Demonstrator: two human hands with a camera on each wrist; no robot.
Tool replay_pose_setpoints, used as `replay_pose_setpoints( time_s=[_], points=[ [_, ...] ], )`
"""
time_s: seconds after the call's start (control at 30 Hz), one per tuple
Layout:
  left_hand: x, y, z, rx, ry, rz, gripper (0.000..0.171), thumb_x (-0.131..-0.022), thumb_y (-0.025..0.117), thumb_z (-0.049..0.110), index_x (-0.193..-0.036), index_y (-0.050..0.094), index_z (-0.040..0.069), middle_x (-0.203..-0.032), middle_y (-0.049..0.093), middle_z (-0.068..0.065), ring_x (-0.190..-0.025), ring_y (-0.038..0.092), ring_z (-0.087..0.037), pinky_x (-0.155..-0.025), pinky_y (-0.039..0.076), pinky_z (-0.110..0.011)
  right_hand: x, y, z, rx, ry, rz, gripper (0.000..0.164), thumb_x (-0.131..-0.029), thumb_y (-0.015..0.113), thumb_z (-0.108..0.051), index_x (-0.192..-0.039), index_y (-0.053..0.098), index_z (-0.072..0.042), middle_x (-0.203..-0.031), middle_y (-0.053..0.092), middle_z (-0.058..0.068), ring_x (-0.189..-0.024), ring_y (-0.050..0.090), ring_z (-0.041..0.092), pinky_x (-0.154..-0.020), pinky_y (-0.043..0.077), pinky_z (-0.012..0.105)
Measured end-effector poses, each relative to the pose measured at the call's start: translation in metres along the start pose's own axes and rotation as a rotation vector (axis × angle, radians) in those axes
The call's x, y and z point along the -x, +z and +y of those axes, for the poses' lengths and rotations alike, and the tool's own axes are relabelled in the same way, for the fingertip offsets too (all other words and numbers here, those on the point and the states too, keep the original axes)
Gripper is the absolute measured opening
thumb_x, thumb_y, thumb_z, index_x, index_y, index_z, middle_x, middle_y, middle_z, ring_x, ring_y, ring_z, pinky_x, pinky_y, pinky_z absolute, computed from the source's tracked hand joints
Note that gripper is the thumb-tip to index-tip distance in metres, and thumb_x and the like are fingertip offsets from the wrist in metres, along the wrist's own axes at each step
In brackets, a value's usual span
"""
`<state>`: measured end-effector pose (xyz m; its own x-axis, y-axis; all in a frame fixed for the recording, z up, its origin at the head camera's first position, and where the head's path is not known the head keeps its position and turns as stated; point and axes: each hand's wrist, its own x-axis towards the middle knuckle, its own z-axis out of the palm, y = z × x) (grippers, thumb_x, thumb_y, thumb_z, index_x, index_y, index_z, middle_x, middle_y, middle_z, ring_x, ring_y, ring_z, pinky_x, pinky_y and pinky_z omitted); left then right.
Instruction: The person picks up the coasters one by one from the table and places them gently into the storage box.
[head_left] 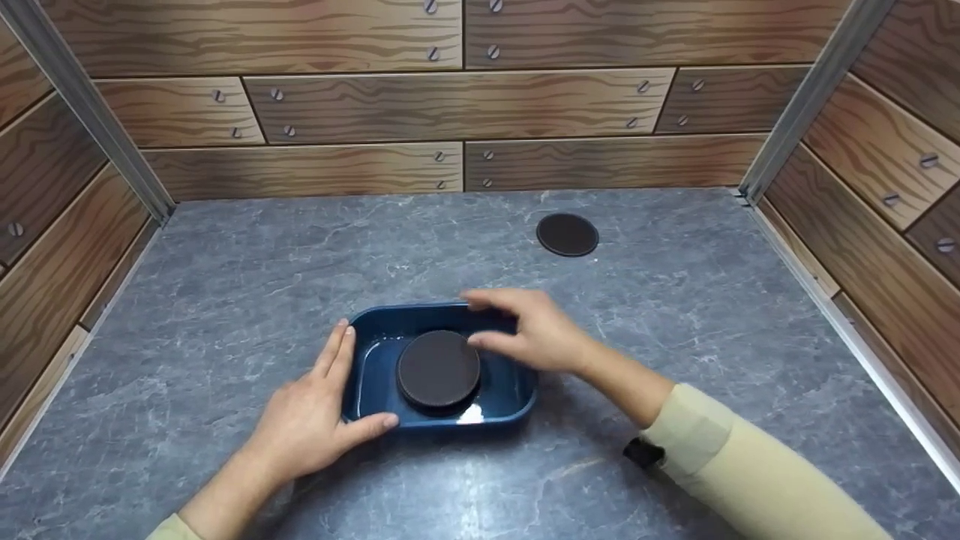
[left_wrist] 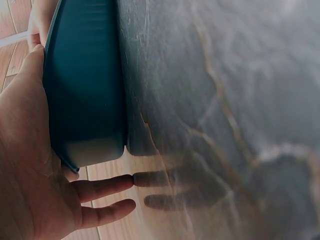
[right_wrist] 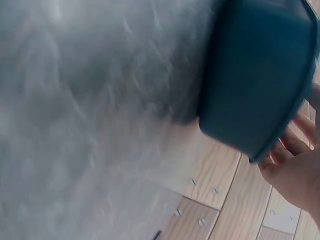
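A deep blue rectangular dish point(head_left: 376, 382) with rounded corners stands on the table in front of me. Inside it lies a dark brown round coaster point(head_left: 439, 367) with a stitched edge; its side looks thick, and I cannot tell whether more lie beneath. My left hand point(head_left: 306, 424) rests against the dish's left end, fingers extended along the outside and thumb on the near rim. Over the dish's right part hovers my right hand point(head_left: 546, 330), thumb and fingers spread apart, thumb tip close to the coaster's edge. Nothing is visibly held in it.
Another dark round coaster point(head_left: 568, 235) lies flat on the grey marbled table point(head_left: 285, 255), behind and to the right of the dish. Wood-patterned panels point(head_left: 450, 109) stand at the back and both sides, with metal corner posts point(head_left: 806, 94).
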<state>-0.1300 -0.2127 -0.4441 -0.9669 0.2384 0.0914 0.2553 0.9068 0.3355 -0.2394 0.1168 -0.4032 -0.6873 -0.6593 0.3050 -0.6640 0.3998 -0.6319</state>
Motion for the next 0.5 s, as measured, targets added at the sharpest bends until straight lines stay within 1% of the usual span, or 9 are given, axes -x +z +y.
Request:
replay_pose_setpoints(
  time_s=[0.1,0.17,0.23,0.3,0.4,0.5],
  points=[
    [-0.001,0.001,0.001,-0.002,0.006,0.004,0.127,-0.086,0.06,0.087,-0.17,0.015,0.003,-0.177,0.011,-0.015,-0.107,0.07,-0.047,-0.083,0.055,-0.064,-0.003,-0.019,0.008,-0.049,0.034,0.078,0.058,-0.094,0.083,-0.025,-0.146,0.064,-0.007,-0.13,0.073,0.011,-0.122,0.067,0.029,-0.102,0.052,0.054],
    [-0.001,0.002,0.001,-0.005,0.008,0.006,0.127,-0.085,0.06,0.087,-0.17,0.015,0.003,-0.177,0.011,-0.015,-0.104,0.071,-0.046,-0.082,0.056,-0.062,-0.005,-0.032,0.016,-0.053,0.056,0.132,0.057,-0.093,0.084,-0.022,-0.145,0.064,-0.007,-0.127,0.074,0.01,-0.119,0.067,0.031,-0.097,0.053,0.056],
    [-0.001,0.002,0.001,-0.007,0.006,0.0,0.127,-0.085,0.06,0.087,-0.17,0.015,0.003,-0.177,0.01,-0.014,-0.104,0.071,-0.045,-0.082,0.056,-0.062,-0.007,-0.045,0.025,-0.045,0.082,0.181,0.057,-0.092,0.085,-0.02,-0.144,0.065,-0.006,-0.127,0.074,0.011,-0.119,0.067,0.031,-0.097,0.052,0.055],
    [-0.001,0.002,0.001,-0.008,0.0,-0.007,0.128,-0.085,0.059,0.088,-0.17,0.014,0.004,-0.177,0.009,-0.013,-0.105,0.07,-0.045,-0.083,0.055,-0.063,-0.011,-0.058,0.035,-0.039,0.113,0.222,0.057,-0.092,0.085,-0.017,-0.144,0.065,-0.005,-0.127,0.073,0.013,-0.119,0.067,0.032,-0.1,0.052,0.053],
    [-0.001,0.001,0.001,-0.009,-0.012,-0.019,0.128,-0.084,0.057,0.089,-0.171,0.012,0.005,-0.178,0.007,-0.011,-0.109,0.069,-0.046,-0.084,0.055,-0.064,-0.017,-0.075,0.052,-0.025,0.173,0.267,0.057,-0.092,0.085,-0.016,-0.144,0.065,-0.003,-0.129,0.072,0.016,-0.119,0.067,0.033,-0.104,0.051,0.049],
    [-0.002,0.0,0.0,-0.012,-0.019,-0.021,0.129,-0.084,0.056,0.09,-0.171,0.012,0.006,-0.178,0.006,-0.01,-0.11,0.069,-0.047,-0.084,0.055,-0.064,-0.023,-0.091,0.072,-0.004,0.237,0.3,0.057,-0.093,0.084,-0.017,-0.144,0.064,-0.003,-0.134,0.07,0.019,-0.122,0.066,0.035,-0.108,0.048,0.049]
  ],
)
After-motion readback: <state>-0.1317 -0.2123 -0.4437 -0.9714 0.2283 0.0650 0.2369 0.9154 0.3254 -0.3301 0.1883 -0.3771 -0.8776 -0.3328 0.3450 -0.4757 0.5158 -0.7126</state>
